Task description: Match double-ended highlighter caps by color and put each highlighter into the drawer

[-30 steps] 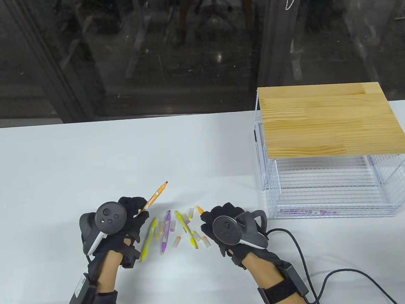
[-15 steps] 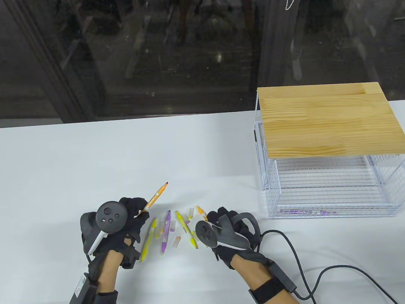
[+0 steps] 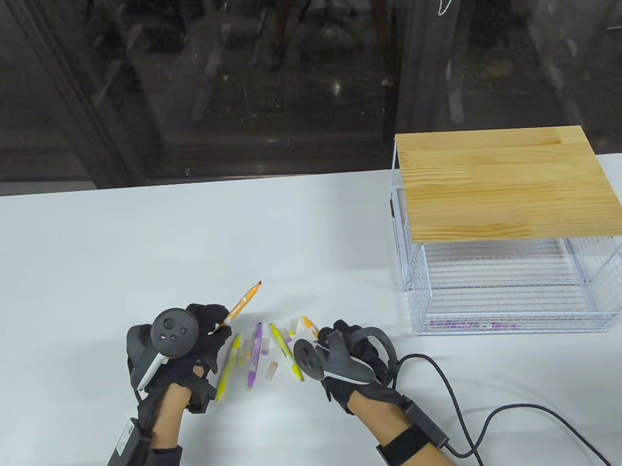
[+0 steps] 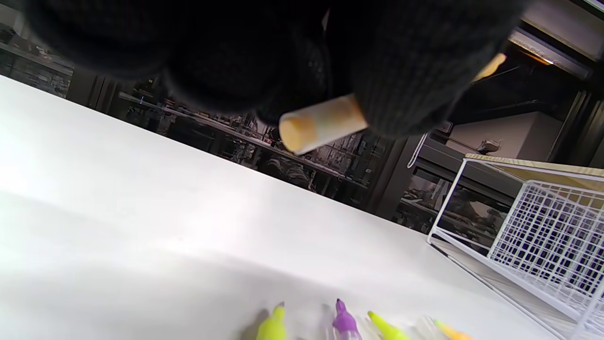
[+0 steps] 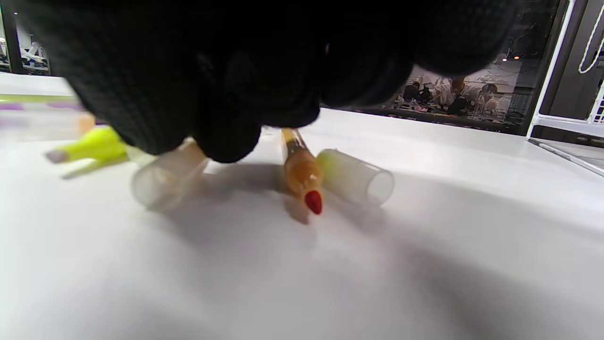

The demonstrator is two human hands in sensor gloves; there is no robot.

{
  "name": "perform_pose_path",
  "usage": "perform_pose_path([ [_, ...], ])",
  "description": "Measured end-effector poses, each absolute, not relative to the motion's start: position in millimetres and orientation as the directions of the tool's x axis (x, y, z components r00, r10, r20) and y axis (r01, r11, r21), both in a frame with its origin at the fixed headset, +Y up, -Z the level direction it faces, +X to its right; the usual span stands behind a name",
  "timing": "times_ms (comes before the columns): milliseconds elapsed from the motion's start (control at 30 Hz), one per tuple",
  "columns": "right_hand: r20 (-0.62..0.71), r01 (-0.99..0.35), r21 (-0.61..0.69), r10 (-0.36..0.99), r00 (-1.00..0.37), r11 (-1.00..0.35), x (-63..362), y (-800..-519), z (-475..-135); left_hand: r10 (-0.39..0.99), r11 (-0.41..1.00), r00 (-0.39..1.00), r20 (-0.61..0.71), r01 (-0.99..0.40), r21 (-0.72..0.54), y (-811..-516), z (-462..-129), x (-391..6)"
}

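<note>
My left hand (image 3: 207,323) grips an orange highlighter (image 3: 243,300) above the table, its bare tip pointing up and right. In the left wrist view its capped end (image 4: 323,123) sticks out below my fingers. My right hand (image 3: 332,337) is curled down at the right edge of the pile. There its fingertips (image 5: 226,141) pinch a translucent cap (image 5: 167,182) that lies on the table. Beside it lie a second orange highlighter (image 5: 302,174) with a red tip and another loose cap (image 5: 356,177). Two yellow highlighters (image 3: 228,367) (image 3: 286,350) and a purple one (image 3: 254,355) lie between my hands.
A white wire drawer unit (image 3: 517,331) with a wooden top (image 3: 508,184) stands at the right, its drawer pulled out. Purple highlighters (image 3: 469,326) lie in it. Loose caps (image 3: 270,370) sit among the pens. A black cable (image 3: 457,392) trails from my right wrist.
My right hand has rolled onto its side and shifted left and toward me, curling its fingers onto a cap. My left hand with the orange highlighter has barely moved.
</note>
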State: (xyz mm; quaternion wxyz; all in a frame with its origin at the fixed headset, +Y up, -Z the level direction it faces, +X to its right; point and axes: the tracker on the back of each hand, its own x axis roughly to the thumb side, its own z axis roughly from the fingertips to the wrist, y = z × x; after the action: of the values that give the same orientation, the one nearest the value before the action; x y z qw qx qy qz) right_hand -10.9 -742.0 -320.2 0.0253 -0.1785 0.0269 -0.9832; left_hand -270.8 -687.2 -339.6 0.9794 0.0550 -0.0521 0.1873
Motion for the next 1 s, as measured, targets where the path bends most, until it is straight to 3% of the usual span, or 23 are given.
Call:
perform_pose_path([
  [600,0.383,0.108,-0.029,-0.111,-0.917,-0.994,-20,-743,-316,0.358,0.926,0.926,0.120,-0.369,0.082,-688,-340,-270],
  [1000,0.360,-0.062,-0.043,0.042,-0.932,-0.997,5,-718,-315,0.351,0.929,0.929,0.121,-0.361,0.076,-689,-340,-268],
])
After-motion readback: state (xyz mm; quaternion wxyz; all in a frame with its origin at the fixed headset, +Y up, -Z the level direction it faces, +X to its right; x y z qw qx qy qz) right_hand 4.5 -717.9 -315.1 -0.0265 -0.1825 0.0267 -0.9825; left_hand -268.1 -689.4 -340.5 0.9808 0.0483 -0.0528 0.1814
